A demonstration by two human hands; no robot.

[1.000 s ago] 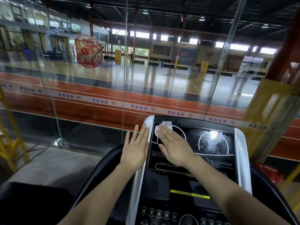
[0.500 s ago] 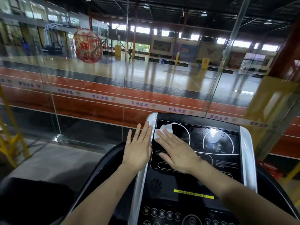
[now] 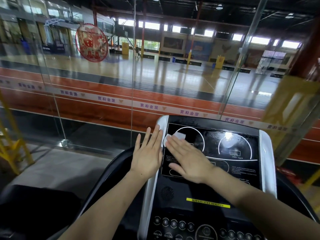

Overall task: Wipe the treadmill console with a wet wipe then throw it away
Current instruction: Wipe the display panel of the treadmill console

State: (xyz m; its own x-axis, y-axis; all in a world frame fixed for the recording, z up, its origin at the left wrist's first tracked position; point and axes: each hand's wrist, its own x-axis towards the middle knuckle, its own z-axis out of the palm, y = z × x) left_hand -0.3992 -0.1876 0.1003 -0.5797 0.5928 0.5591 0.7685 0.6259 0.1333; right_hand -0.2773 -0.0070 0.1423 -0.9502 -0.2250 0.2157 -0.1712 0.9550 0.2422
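On console (image 3: 214, 191), R hand (image 3: 188, 160) flat on wipe (image 3: 176, 136)

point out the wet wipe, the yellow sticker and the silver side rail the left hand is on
wet wipe (image 3: 180, 135): head view, on the white corner past the right fingertips.
yellow sticker (image 3: 207, 202): head view, mid-strip, on the lettering.
silver side rail (image 3: 161, 122): head view, on its bare top end beyond the left fingertips.
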